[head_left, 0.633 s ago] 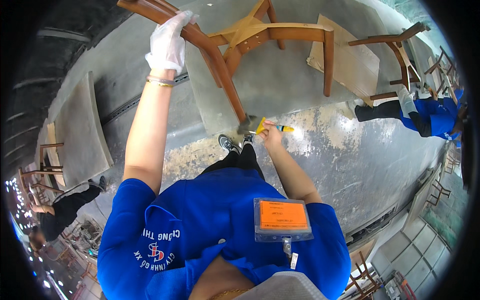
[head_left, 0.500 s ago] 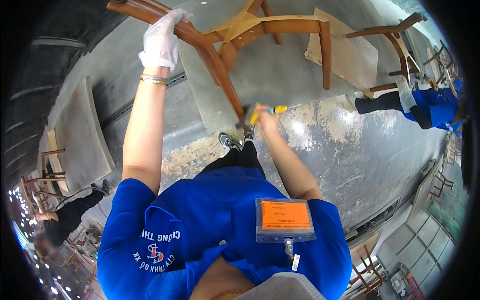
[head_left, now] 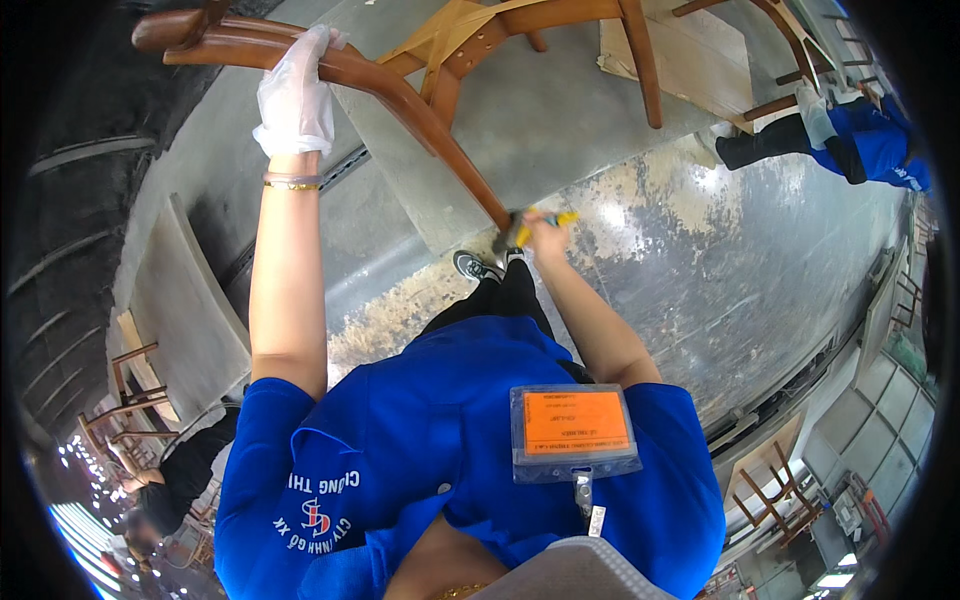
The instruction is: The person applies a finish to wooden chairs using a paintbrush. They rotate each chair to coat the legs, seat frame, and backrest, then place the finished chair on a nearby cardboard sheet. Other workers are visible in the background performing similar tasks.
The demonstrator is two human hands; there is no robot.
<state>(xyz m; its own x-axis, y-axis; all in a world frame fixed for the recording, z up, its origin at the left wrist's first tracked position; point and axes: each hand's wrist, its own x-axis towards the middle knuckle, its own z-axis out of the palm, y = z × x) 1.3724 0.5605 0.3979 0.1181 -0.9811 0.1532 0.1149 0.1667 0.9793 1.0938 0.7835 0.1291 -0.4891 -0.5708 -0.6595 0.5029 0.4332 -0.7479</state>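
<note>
A brown wooden chair frame (head_left: 420, 112) lies tilted at the top of the view, with pale tan strips across its seat. My left hand (head_left: 296, 95), in a thin white glove, is closed round its curved upper rail. One long leg slopes down toward my feet. At that leg's lower end my bare right hand (head_left: 546, 238) is closed on a yellow-handled tool (head_left: 524, 234). The tool's dark head is at the leg tip; blur hides its exact kind and whether it touches.
A grey board lies beneath the chair, with a cardboard sheet (head_left: 690, 62) beyond it. To the right a person in blue (head_left: 868, 140) handles another chair frame. At left, another person in dark clothes (head_left: 190, 465) is near a wooden frame (head_left: 130, 400). My shoes (head_left: 478, 266) stand below the leg.
The chair frame and my left hand have shifted left and slightly up in view. My right hand has moved slightly right, and the tool's dark head now meets the leg tip in view.
</note>
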